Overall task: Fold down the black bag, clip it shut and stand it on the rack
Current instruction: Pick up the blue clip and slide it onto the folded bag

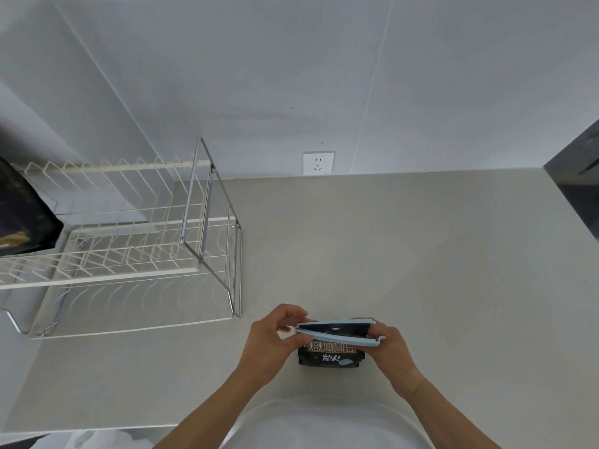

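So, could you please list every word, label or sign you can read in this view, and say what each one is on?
"焙炒咖啡豆": on the front of the black bag, in a boxed line just under the blue clip.
"炭火": on the same bag, lower down, in pale brush lettering.
Wall socket: no readable text.
Dark bag on the rack: markings too blurred to read.

Open counter (405, 254) right of rack (129, 247)
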`<state>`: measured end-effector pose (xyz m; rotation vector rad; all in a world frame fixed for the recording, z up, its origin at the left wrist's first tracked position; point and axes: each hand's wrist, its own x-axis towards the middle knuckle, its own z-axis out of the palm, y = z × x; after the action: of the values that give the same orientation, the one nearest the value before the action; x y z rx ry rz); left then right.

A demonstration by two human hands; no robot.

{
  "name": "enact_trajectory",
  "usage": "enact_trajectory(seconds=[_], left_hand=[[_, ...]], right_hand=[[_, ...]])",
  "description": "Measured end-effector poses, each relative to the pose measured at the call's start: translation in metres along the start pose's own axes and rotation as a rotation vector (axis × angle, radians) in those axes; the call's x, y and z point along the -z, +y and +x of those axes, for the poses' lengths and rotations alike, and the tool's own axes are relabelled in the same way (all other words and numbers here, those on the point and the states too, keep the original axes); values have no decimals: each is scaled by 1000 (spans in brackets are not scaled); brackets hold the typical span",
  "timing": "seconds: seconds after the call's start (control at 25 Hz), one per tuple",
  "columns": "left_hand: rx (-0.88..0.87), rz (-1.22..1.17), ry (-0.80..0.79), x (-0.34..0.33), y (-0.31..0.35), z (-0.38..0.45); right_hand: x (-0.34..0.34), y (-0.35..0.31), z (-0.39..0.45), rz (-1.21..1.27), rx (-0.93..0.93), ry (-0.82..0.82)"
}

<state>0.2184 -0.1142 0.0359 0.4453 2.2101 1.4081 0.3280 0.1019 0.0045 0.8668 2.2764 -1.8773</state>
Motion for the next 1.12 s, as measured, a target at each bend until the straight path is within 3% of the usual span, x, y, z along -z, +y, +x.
enact_trajectory(seconds=[0.16, 0.28, 0.36, 0.76, 1.12], left_hand=[[-44, 237, -161, -9, 17, 7], [-257, 566, -242, -26, 34, 16], [-324, 652, -238, -32, 38, 20], [-372, 663, -172, -36, 32, 19], [-390, 687, -180, -35, 36, 16]], right_hand=[[-2, -8, 1, -75, 64, -35], [-10, -13, 5, -126, 62, -85], [-14, -11, 6, -102, 47, -77], [9, -14, -14, 98, -19, -51], [17, -16, -16, 21, 60, 68]])
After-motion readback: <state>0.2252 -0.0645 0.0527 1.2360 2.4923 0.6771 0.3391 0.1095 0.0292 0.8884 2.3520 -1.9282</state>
